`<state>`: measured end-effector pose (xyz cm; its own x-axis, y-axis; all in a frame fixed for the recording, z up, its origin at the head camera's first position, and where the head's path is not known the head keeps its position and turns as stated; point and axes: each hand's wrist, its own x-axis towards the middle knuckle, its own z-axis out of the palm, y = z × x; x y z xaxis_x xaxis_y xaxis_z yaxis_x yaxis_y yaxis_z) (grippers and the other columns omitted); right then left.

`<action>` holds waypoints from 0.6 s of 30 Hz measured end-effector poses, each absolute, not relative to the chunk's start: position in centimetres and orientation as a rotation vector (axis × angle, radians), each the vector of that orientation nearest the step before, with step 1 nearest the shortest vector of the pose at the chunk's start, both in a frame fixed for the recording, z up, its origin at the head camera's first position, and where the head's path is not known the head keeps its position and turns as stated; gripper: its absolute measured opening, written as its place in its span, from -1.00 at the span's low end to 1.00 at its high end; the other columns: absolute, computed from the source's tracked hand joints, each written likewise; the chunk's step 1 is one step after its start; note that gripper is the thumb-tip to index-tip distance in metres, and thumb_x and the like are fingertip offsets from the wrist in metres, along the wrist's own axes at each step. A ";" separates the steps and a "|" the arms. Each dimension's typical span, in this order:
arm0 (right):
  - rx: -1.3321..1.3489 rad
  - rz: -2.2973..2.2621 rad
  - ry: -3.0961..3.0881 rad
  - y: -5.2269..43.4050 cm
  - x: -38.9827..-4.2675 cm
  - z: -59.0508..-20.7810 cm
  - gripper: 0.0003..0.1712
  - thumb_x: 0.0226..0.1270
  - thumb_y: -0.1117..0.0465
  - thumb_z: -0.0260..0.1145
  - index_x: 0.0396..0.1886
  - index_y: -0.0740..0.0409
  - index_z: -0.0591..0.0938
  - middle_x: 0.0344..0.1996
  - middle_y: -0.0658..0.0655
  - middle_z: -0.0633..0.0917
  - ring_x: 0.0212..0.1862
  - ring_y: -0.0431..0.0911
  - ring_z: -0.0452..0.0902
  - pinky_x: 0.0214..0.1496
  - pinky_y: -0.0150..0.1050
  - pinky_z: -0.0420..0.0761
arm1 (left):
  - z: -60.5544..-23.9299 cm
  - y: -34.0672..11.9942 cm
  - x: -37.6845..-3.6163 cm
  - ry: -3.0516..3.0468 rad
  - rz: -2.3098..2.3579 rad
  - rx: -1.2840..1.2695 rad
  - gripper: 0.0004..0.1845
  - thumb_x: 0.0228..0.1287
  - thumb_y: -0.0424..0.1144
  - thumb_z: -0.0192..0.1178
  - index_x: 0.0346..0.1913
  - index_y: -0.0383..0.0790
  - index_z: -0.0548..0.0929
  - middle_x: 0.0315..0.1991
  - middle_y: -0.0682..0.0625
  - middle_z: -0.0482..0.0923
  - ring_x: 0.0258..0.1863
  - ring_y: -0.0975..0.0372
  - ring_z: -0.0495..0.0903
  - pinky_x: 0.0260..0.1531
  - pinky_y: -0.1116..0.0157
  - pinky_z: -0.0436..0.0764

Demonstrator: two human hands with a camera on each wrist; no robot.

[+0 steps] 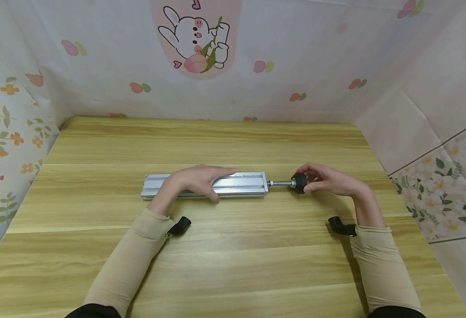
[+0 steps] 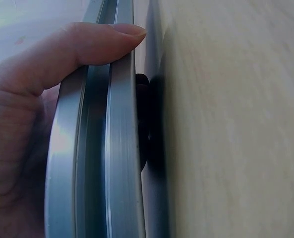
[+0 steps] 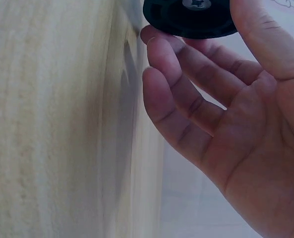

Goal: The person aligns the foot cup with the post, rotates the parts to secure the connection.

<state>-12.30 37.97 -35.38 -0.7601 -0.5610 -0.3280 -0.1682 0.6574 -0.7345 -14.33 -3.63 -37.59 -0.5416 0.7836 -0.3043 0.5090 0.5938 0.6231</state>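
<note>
The aluminium extrusion profile (image 1: 242, 182) lies on the desk (image 1: 256, 260) beneath the left hand (image 1: 197, 179), which grips it across its width, thumb over the near side. The right hand (image 1: 330, 179) pinches the black base (image 1: 298, 183) of a levelling foot, whose threaded stud (image 1: 282, 183) reaches left to the profile's end. The profile should be rigid, fairly weighty and smooth enough to slip, best held across its sides. The base looks like firm rubber or plastic, likely grippy; its rim suits fingertips better than the thin stud.
</note>
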 end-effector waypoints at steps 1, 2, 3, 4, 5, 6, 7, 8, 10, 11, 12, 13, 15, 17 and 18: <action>-0.568 -0.950 2.335 38.0 -12.3 -35.4 -0.48 0.41 0.22 0.36 0.30 0.24 0.51 0.03 0.20 0.68 -0.02 -0.17 0.61 0.01 -0.34 0.58 | -37.7 -3.6 -14.4 2.260 0.636 1.024 0.11 0.01 -0.20 0.36 0.67 0.09 0.07 0.59 0.02 0.26 -0.22 0.19 0.43 0.08 0.16 0.44; -0.571 -0.943 2.339 38.0 -12.4 -35.4 -0.48 0.41 0.21 0.37 0.30 0.23 0.51 0.04 0.21 0.68 -0.01 -0.15 0.61 0.02 -0.33 0.58 | -37.7 -3.6 -14.4 2.265 0.633 1.027 0.11 0.01 -0.20 0.36 0.67 0.08 0.07 0.59 0.02 0.26 -0.19 0.19 0.44 0.09 0.17 0.44; -0.571 -0.938 2.341 38.0 -12.4 -35.4 -0.47 0.40 0.21 0.38 0.31 0.23 0.51 0.07 0.21 0.67 0.01 -0.13 0.61 0.03 -0.33 0.59 | -37.8 -3.6 -14.4 2.266 0.631 1.026 0.11 0.01 -0.19 0.36 0.67 0.09 0.07 0.59 0.02 0.26 -0.19 0.18 0.45 0.09 0.16 0.44; -0.573 -0.938 2.340 38.1 -12.4 -35.4 -0.45 0.40 0.20 0.38 0.33 0.23 0.50 0.11 0.22 0.65 0.03 -0.12 0.60 0.04 -0.33 0.60 | -37.9 -3.6 -14.4 2.269 0.629 1.031 0.10 0.01 -0.19 0.36 0.67 0.08 0.07 0.59 0.01 0.26 -0.16 0.17 0.45 0.09 0.16 0.45; -0.575 -0.945 2.336 38.1 -12.4 -35.5 -0.42 0.38 0.21 0.40 0.34 0.24 0.48 0.16 0.24 0.62 0.05 -0.10 0.60 0.07 -0.32 0.60 | -37.9 -3.6 -14.5 2.269 0.629 1.033 0.10 0.01 -0.19 0.36 0.67 0.08 0.07 0.60 0.02 0.25 -0.16 0.16 0.46 0.10 0.16 0.45; -0.581 -0.953 2.332 38.1 -12.4 -35.5 -0.37 0.35 0.22 0.42 0.36 0.25 0.46 0.21 0.26 0.59 0.06 -0.08 0.59 0.09 -0.30 0.61 | -38.0 -3.6 -14.5 2.271 0.627 1.038 0.10 0.01 -0.19 0.36 0.67 0.08 0.07 0.60 0.01 0.24 -0.12 0.17 0.46 0.11 0.15 0.45; -0.586 -0.964 2.324 38.2 -12.4 -35.5 -0.33 0.33 0.24 0.45 0.38 0.26 0.44 0.25 0.27 0.56 0.08 -0.06 0.59 0.10 -0.28 0.62 | -38.0 -3.6 -14.4 2.272 0.628 1.041 0.10 0.01 -0.19 0.36 0.67 0.08 0.08 0.60 0.01 0.25 -0.10 0.16 0.46 0.12 0.15 0.46; -0.587 -0.976 2.316 38.2 -12.3 -35.5 -0.28 0.29 0.26 0.47 0.40 0.27 0.41 0.28 0.28 0.52 0.09 -0.05 0.58 0.12 -0.26 0.63 | -38.0 -3.6 -14.4 2.269 0.628 1.040 0.10 0.01 -0.20 0.36 0.67 0.08 0.08 0.60 0.02 0.24 -0.13 0.17 0.46 0.11 0.16 0.46; -0.588 -1.005 2.296 38.1 -12.3 -35.6 -0.19 0.22 0.30 0.52 0.41 0.28 0.37 0.33 0.29 0.46 0.10 -0.03 0.57 0.14 -0.21 0.64 | -38.0 -3.6 -14.4 2.264 0.633 1.035 0.10 0.02 -0.20 0.36 0.67 0.09 0.07 0.60 0.03 0.24 -0.19 0.18 0.45 0.09 0.16 0.46; -0.585 -1.010 2.292 38.0 -12.3 -35.7 -0.17 0.18 0.31 0.54 0.41 0.28 0.36 0.33 0.29 0.45 0.10 -0.03 0.56 0.14 -0.19 0.64 | -38.0 -3.6 -14.4 2.263 0.634 1.032 0.10 0.02 -0.21 0.36 0.67 0.10 0.07 0.60 0.04 0.24 -0.22 0.19 0.44 0.08 0.17 0.46; -0.578 -1.006 2.293 37.9 -12.3 -35.7 -0.15 0.14 0.31 0.57 0.40 0.26 0.36 0.32 0.28 0.45 0.10 -0.03 0.56 0.13 -0.18 0.65 | -37.9 -3.6 -14.4 2.265 0.634 1.036 0.10 0.01 -0.21 0.36 0.67 0.10 0.08 0.60 0.04 0.25 -0.21 0.21 0.44 0.07 0.18 0.45; -0.570 -1.004 2.292 37.8 -12.3 -35.8 -0.15 0.12 0.31 0.58 0.38 0.26 0.37 0.31 0.27 0.45 0.09 -0.03 0.56 0.12 -0.18 0.65 | -38.0 -3.6 -14.4 2.263 0.633 1.033 0.10 0.02 -0.21 0.35 0.67 0.11 0.07 0.59 0.04 0.25 -0.27 0.20 0.43 0.04 0.18 0.45; -0.555 -0.991 2.299 37.4 -12.3 -35.9 -0.15 0.09 0.29 0.60 0.35 0.25 0.38 0.28 0.27 0.47 0.07 -0.01 0.57 0.10 -0.20 0.65 | -38.0 -3.6 -14.4 2.262 0.630 1.034 0.10 0.02 -0.20 0.35 0.67 0.11 0.07 0.59 0.04 0.25 -0.34 0.22 0.40 0.01 0.20 0.45; -0.535 -0.980 2.307 37.1 -12.4 -36.0 -0.15 0.07 0.28 0.62 0.33 0.23 0.39 0.26 0.26 0.48 0.05 0.01 0.57 0.07 -0.22 0.65 | -38.0 -3.6 -14.4 2.261 0.627 1.036 0.10 0.03 -0.20 0.35 0.67 0.11 0.06 0.59 0.03 0.25 -0.40 0.25 0.36 -0.04 0.20 0.45; -0.524 -0.981 2.308 37.0 -12.4 -36.1 -0.16 0.07 0.29 0.62 0.33 0.23 0.40 0.25 0.26 0.48 0.04 0.01 0.58 0.06 -0.23 0.65 | -37.9 -3.6 -14.5 2.261 0.626 1.037 0.09 0.03 -0.20 0.35 0.67 0.11 0.06 0.59 0.03 0.25 -0.42 0.26 0.34 -0.04 0.21 0.44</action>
<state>-12.40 37.05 -36.06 -0.7600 -0.5480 -0.3494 -0.1290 0.6541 -0.7454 -14.47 -3.61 -37.95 -0.5380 0.7880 -0.2994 0.5220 0.5903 0.6157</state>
